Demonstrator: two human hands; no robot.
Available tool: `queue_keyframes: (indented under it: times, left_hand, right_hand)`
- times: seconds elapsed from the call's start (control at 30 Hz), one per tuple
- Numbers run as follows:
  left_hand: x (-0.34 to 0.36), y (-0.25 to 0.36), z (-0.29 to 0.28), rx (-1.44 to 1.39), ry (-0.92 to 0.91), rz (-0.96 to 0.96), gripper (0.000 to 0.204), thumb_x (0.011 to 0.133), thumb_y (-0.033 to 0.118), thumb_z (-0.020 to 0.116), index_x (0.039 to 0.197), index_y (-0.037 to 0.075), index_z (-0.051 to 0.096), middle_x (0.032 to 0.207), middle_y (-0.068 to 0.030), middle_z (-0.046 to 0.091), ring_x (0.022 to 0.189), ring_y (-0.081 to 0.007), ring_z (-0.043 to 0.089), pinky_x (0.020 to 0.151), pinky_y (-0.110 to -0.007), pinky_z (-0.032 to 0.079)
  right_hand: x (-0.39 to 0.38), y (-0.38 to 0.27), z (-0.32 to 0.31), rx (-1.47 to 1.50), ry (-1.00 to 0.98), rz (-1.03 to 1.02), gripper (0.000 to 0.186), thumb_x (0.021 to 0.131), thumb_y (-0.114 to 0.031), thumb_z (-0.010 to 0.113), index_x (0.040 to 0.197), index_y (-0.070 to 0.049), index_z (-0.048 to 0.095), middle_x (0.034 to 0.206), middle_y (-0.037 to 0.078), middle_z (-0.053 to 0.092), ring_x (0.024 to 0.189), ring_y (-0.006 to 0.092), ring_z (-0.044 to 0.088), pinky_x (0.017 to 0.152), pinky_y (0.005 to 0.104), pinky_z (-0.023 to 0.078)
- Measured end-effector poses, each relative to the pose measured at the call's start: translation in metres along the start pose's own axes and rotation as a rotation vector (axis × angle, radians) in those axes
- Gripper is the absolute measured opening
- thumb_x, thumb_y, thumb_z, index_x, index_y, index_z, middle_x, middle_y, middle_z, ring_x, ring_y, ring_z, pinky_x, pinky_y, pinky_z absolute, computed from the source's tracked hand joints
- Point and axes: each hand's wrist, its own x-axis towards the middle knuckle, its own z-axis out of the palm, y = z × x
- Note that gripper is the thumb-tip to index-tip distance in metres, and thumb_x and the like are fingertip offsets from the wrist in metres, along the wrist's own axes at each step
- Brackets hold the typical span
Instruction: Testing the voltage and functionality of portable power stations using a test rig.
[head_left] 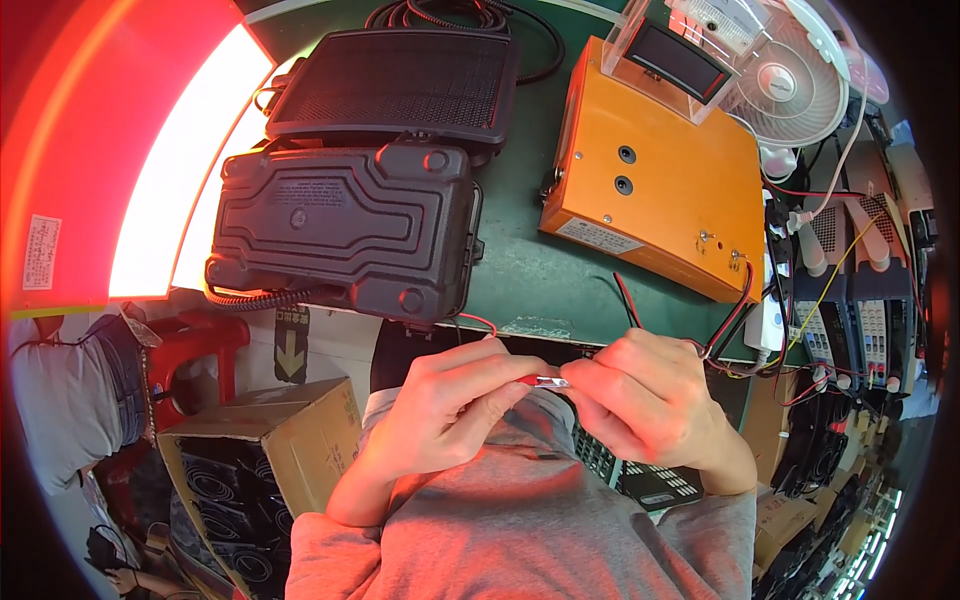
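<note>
My left hand (450, 405) is closed in a pinch on a thin red wire with a small metal end (550, 382), held just in front of the bench edge. My right hand (650, 395) is pinched at the other side of that metal end, fingertips curled around it. More red and black wires (626, 298) lie near my right hand, some running to the orange metal box (660, 170). Beyond my left hand sits a black rugged case (340, 230), with a black textured panel (390, 80) behind it. What exactly the metal end is, I cannot make out.
The green bench (510, 280) carries a coiled cable, a white fan (778, 82) and a glowing red-and-white light box (70, 150). Instruments (868, 310) crowd the right. Below are a cardboard box (250, 420) and a red stool (210, 350), with another person (70, 390) at the far left.
</note>
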Motion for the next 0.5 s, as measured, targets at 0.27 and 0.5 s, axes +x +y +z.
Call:
queue_keyframes:
  times: [0.27,0.5]
  left_hand:
    - [0.000,0.001,-0.003,0.094,-0.060,-0.014,0.018,0.081,-0.004,0.057,0.098,-0.002,0.061,0.071,-0.0100,0.050,0.060,-0.0210,0.049,0.054,-0.030,0.041]
    - [-0.004,0.021,-0.007,0.114,0.115,-0.117,0.041,0.074,0.001,0.067,0.114,-0.002,0.058,0.081,-0.0108,0.059,0.066,-0.0197,0.055,0.060,-0.029,0.047]
  right_hand:
    - [-0.003,0.000,-0.001,-0.025,-0.039,0.010,0.029,0.057,0.004,0.071,0.084,-0.001,0.061,0.065,0.004,0.051,0.048,0.0175,0.048,0.040,0.0274,0.036]
    - [0.009,-0.001,-0.026,-0.180,-0.048,0.112,0.044,0.066,-0.027,0.073,0.101,-0.002,0.063,0.089,0.009,0.058,0.083,0.0239,0.053,0.073,0.0370,0.039]
